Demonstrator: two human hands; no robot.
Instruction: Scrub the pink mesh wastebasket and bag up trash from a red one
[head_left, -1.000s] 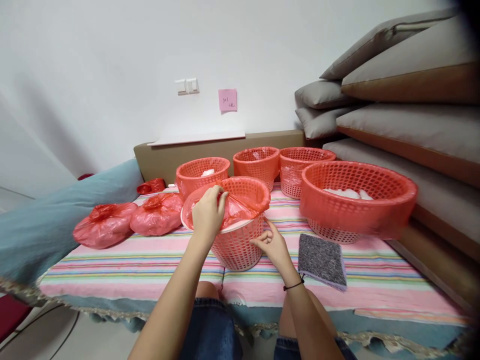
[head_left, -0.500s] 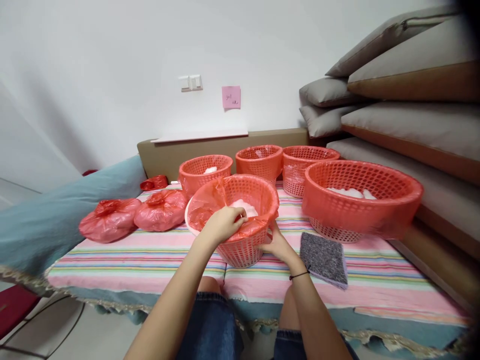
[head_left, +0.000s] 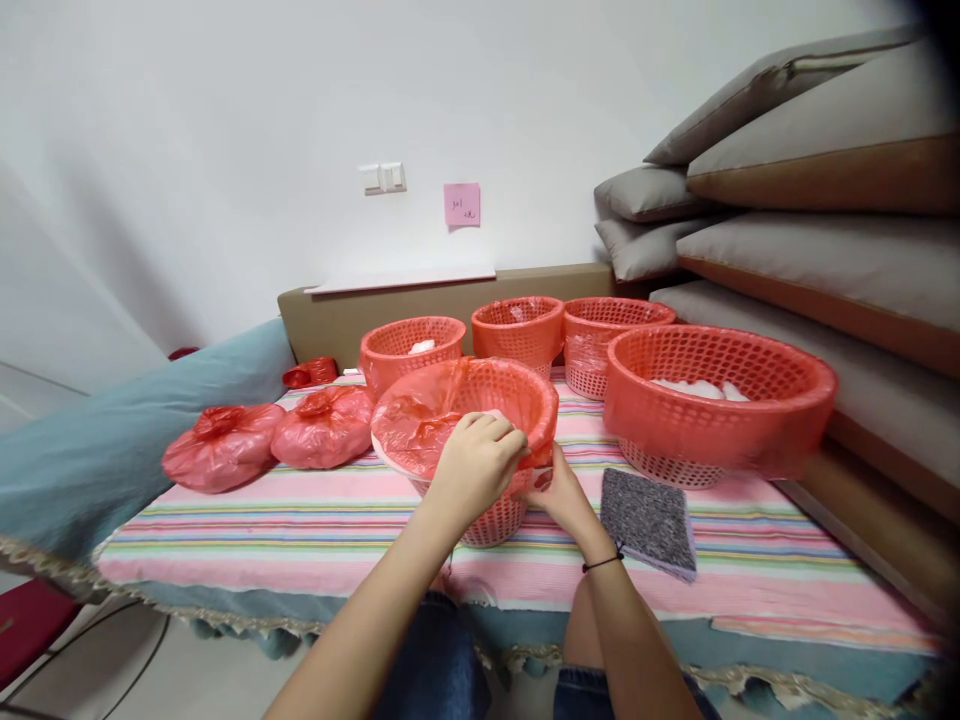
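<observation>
A red plastic bag (head_left: 411, 425) is stretched over the rim of the nearest basket (head_left: 491, 522); its left part is loose and lies across the opening. My left hand (head_left: 480, 462) is closed on the bag film at the basket's front right. Beside it, my right hand (head_left: 559, 492) grips the right side of the same basket and bag. Something white inside is mostly hidden by my left hand. Behind stand three more bag-lined baskets, the left one (head_left: 386, 345) with a white item in it. A large lined basket (head_left: 720, 400) on the right holds white items.
Two tied red bags (head_left: 221, 448) lie at the left, with a small red bundle (head_left: 311, 372) behind them. A folded grey cloth (head_left: 646, 522) is right of my hands. Grey cushions (head_left: 825, 240) are stacked at the right.
My left hand has moved right, from the front of the opening towards the right rim. The film now covers more of the opening's left side. My right hand has stayed at the basket's right side.
</observation>
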